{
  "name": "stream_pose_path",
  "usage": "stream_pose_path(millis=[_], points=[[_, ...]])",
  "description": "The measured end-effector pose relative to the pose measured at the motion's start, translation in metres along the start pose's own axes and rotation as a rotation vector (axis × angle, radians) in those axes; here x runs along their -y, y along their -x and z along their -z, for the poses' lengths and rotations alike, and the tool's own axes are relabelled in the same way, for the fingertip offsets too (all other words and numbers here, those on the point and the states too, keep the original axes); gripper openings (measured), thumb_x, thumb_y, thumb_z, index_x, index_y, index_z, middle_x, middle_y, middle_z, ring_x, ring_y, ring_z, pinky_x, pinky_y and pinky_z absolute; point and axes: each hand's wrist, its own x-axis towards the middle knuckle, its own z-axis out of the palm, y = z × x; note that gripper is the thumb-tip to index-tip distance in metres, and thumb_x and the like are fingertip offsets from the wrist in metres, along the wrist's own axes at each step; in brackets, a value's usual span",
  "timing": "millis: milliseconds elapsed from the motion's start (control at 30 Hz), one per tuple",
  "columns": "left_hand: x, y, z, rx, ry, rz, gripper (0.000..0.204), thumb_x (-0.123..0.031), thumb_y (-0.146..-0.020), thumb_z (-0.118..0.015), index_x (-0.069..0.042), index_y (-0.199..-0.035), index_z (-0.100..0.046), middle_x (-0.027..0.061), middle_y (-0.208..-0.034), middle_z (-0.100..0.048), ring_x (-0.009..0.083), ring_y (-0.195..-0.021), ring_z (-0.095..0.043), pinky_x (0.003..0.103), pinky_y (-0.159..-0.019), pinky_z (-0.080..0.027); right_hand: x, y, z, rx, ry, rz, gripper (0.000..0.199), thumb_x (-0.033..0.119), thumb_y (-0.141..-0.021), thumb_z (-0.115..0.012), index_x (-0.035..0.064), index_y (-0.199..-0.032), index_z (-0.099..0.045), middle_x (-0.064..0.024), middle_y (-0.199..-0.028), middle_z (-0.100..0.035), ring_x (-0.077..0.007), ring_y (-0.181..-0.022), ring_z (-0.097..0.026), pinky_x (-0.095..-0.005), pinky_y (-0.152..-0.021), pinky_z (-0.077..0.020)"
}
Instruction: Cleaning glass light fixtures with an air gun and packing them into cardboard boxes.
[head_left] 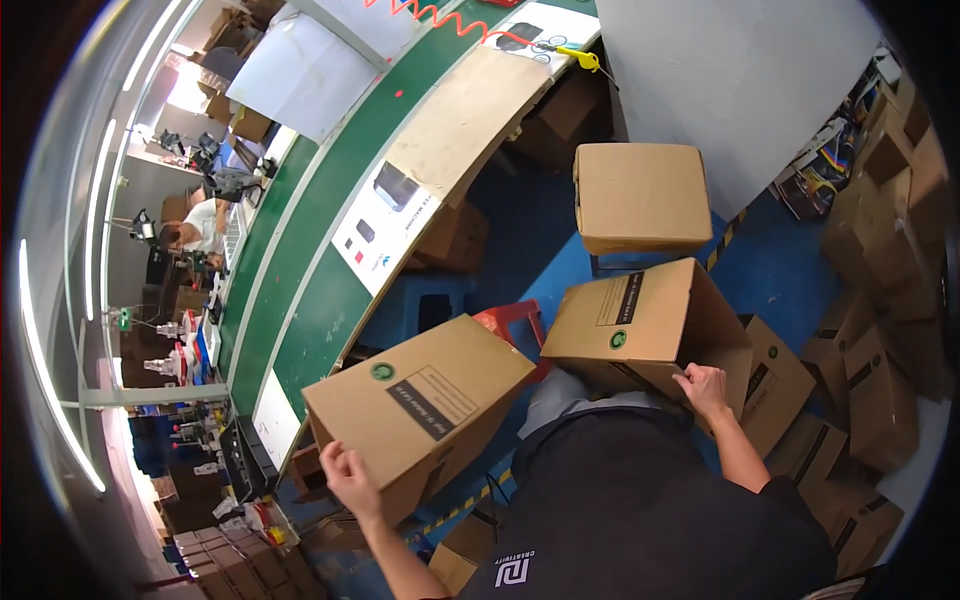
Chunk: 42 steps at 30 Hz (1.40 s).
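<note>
My left hand (350, 480) is closed on the near left edge of a brown cardboard box (450, 375), its fingers curled at the rim. That box is tilted beside the workbench and bears a dark printed label and a green round mark. To the right, my right hand (705, 388) grips the rim of a second cardboard box (610, 320) of the same kind. Its open end faces right, and its inside is in shadow. Both boxes are in front of my body, apart from each other, with a red plastic stool (520, 320) partly showing between them.
A closed carton (645, 190) stands beyond the boxes. A long green workbench (290, 290) curves along the left, with flat white printed boxes (385, 225) on it. Many cartons (880, 390) pile up at the right. Across the bench sits another person (205, 225). A coiled red air hose (430, 15) hangs overhead.
</note>
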Motion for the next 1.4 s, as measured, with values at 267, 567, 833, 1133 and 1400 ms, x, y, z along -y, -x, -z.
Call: stream_pose_path(millis=[267, 567, 833, 1133, 1400], points=[[-0.021, -0.011, -0.089, 0.032, 0.068, 0.068, 0.020, -0.005, -0.093, -0.053, -0.001, -0.113, -0.054, 0.0024, -0.082, -0.059, 0.0065, -0.069, -0.049, 0.021, -0.062, -0.041, 0.023, -0.020, -0.022, 0.175, 0.213, -0.056, 0.029, 0.027, -0.073, -0.076, 0.0039, -0.066, -0.060, -0.0159, -0.061, -0.061, -0.0344, -0.061, -0.063, -0.0437, -0.057, -0.0481], [-0.015, -0.066, -0.127, 0.136, -0.024, -0.217, 0.002, -0.001, -0.081, -0.062, 0.000, -0.080, -0.061, 0.0096, -0.070, -0.051, 0.0213, -0.060, -0.052, 0.031, -0.054, -0.042, 0.033, -0.061, -0.070, 0.528, 0.536, -0.231, 0.031, 0.030, -0.071, -0.078, 0.0039, -0.087, -0.072, -0.0195, -0.080, -0.068, -0.0336, -0.079, -0.068, -0.0417, -0.072, -0.0537], [0.003, -0.106, -0.125, 0.161, -0.017, -0.224, 0.002, -0.001, -0.080, -0.063, 0.000, -0.079, -0.061, 0.0091, -0.070, -0.050, 0.0212, -0.060, -0.052, 0.031, -0.054, -0.044, 0.042, -0.083, -0.151, 0.881, 0.531, -0.390, 0.051, 0.037, -0.076, -0.075, 0.0066, -0.114, -0.063, -0.0157, -0.104, -0.067, -0.0298, -0.099, -0.065, -0.0407, -0.082, -0.0532], [0.010, -0.153, -0.143, 0.296, -0.071, -0.156, 0.005, 0.001, -0.086, -0.056, 0.001, -0.089, -0.061, 0.0092, -0.079, -0.051, 0.0188, -0.066, -0.052, 0.028, -0.059, -0.044, 0.075, -0.077, -0.205, 0.800, -0.161, -0.629, 0.051, 0.034, -0.078, -0.073, 0.0075, -0.119, -0.058, -0.0145, -0.110, -0.065, -0.0285, -0.102, -0.063, -0.0412, -0.082, -0.0528], [0.000, -0.206, -0.177, 0.404, -0.141, 0.022, 0.012, -0.002, -0.090, -0.048, 0.004, -0.097, -0.055, 0.0128, -0.093, -0.047, 0.0228, -0.074, -0.051, 0.030, -0.062, -0.042, 0.097, -0.071, -0.227, 0.529, -0.824, -0.997, 0.052, 0.032, -0.081, -0.072, 0.0084, -0.124, -0.053, -0.0132, -0.115, -0.062, -0.0271, -0.106, -0.061, -0.0417, -0.083, -0.0524]])
